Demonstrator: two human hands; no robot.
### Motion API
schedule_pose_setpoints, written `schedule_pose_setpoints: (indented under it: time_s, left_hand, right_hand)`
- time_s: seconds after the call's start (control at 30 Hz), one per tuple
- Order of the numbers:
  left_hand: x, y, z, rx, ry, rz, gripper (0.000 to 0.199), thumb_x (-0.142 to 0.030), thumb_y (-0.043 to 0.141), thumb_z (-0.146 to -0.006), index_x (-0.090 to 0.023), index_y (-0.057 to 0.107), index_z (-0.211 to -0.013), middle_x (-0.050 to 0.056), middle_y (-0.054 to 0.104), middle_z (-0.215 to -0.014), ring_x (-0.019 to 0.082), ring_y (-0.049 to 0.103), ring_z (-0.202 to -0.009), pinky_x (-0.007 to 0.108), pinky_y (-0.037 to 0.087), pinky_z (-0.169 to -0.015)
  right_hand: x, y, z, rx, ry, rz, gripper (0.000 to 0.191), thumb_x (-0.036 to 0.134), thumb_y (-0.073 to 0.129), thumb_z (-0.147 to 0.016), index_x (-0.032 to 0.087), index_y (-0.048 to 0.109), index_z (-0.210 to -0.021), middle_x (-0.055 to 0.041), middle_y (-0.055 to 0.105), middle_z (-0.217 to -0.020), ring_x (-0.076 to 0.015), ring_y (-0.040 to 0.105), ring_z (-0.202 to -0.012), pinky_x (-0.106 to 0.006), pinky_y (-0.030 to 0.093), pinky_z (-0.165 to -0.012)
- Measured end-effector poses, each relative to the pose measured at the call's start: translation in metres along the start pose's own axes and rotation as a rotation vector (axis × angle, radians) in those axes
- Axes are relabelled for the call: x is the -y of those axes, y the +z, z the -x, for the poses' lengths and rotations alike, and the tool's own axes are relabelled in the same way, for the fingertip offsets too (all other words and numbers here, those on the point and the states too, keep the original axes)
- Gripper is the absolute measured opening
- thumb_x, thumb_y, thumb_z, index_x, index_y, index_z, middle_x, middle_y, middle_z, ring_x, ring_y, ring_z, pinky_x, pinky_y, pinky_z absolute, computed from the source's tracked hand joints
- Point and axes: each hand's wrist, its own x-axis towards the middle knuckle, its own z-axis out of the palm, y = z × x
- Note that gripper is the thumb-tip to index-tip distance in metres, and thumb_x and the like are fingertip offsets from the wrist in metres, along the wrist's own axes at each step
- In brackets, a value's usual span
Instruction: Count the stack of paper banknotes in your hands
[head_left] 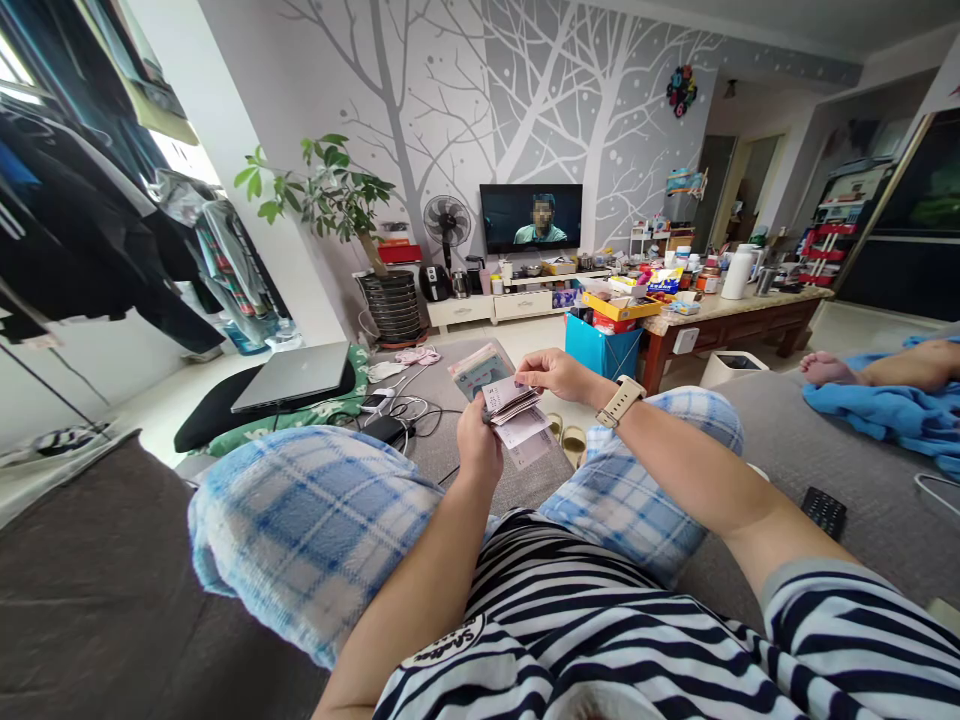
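A small bundle of purplish banknotes [517,412] is in front of me, above the grey sofa seat. My left hand [478,442] is closed around the bundle's left end, and the notes fan out to the right. With its fingertips, my right hand [559,374] pinches the upper edge of the top note; a beige watch [620,401] is on that wrist. Just beyond the bundle lies a flat piece with green and pink print [480,370], partly covered by the notes. Whether it is in a clear sleeve I cannot tell.
On the left, a closed laptop [292,376] rests on a dark cushion, near cables and a black device [384,430]. A remote control [824,512] and another person's foot [821,367] are on the right. Slippers [574,441] lie below; a cluttered table [750,305] stands beyond.
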Motion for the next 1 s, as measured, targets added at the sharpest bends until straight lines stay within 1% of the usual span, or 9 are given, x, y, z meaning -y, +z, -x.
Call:
schedule_pose_setpoints:
  time_s: [0.2, 0.3, 0.47, 0.6, 0.8, 1.0]
  left_hand:
    - [0.0001, -0.0003, -0.0016, -0.019, -0.015, 0.006, 0.029, -0.041, 0.076, -0.066, -0.015, 0.067, -0.076, 0.002, 0.067, -0.072, 0.018, 0.062, -0.069, 0.030, 0.048, -0.070]
    - [0.0001, 0.0004, -0.0023, -0.032, -0.032, 0.019, 0.027, -0.039, 0.076, -0.065, -0.016, 0.065, -0.074, 0.001, 0.066, -0.070, 0.017, 0.061, -0.066, 0.029, 0.048, -0.068]
    - [0.0008, 0.0002, -0.0026, -0.042, -0.058, 0.029, 0.028, -0.039, 0.076, -0.065, -0.016, 0.063, -0.075, 0.001, 0.065, -0.069, 0.016, 0.061, -0.064, 0.028, 0.046, -0.064]
    - [0.0015, -0.0007, -0.0031, -0.039, -0.049, 0.015, 0.030, -0.041, 0.076, -0.066, -0.016, 0.065, -0.077, 0.002, 0.068, -0.073, 0.017, 0.062, -0.065, 0.029, 0.047, -0.065]
    - [-0.0010, 0.0008, -0.0001, -0.019, -0.041, 0.017, 0.030, -0.040, 0.077, -0.066, -0.015, 0.066, -0.076, 0.002, 0.067, -0.070, 0.017, 0.062, -0.065, 0.028, 0.047, -0.064]
    - [-0.0005, -0.0007, 0.0005, -0.045, -0.036, 0.012, 0.027, -0.039, 0.077, -0.068, -0.016, 0.064, -0.074, 0.001, 0.066, -0.070, 0.018, 0.063, -0.068, 0.030, 0.049, -0.068]
  right_hand:
    - [0.0006, -0.0007, 0.0001, 0.061, 0.033, -0.032, 0.033, 0.046, 0.069, -0.077, 0.015, 0.063, -0.070, 0.0026, 0.054, -0.060, -0.0099, 0.044, -0.057, -0.024, 0.036, -0.056]
    - [0.0000, -0.0010, -0.0001, 0.071, 0.033, -0.034, 0.034, 0.047, 0.070, -0.077, 0.015, 0.063, -0.069, 0.0027, 0.054, -0.059, -0.0099, 0.043, -0.057, -0.024, 0.036, -0.055]
    - [-0.0041, -0.0025, -0.0011, 0.092, 0.023, -0.046, 0.030, 0.042, 0.069, -0.079, 0.015, 0.063, -0.069, 0.0029, 0.054, -0.060, -0.0094, 0.043, -0.055, -0.024, 0.036, -0.055]
    - [-0.0068, -0.0037, -0.0019, 0.091, 0.014, -0.049, 0.029, 0.041, 0.069, -0.079, 0.015, 0.063, -0.069, 0.0029, 0.053, -0.060, -0.0097, 0.044, -0.056, -0.024, 0.036, -0.056]
    - [-0.0074, -0.0040, -0.0024, 0.101, 0.014, -0.055, 0.031, 0.043, 0.069, -0.080, 0.014, 0.064, -0.069, 0.0026, 0.054, -0.059, -0.0100, 0.044, -0.056, -0.024, 0.036, -0.055]
    - [-0.0033, -0.0041, -0.0005, 0.082, 0.014, -0.039, 0.033, 0.046, 0.070, -0.080, 0.015, 0.063, -0.068, 0.0027, 0.054, -0.057, -0.0102, 0.045, -0.055, -0.024, 0.036, -0.055]
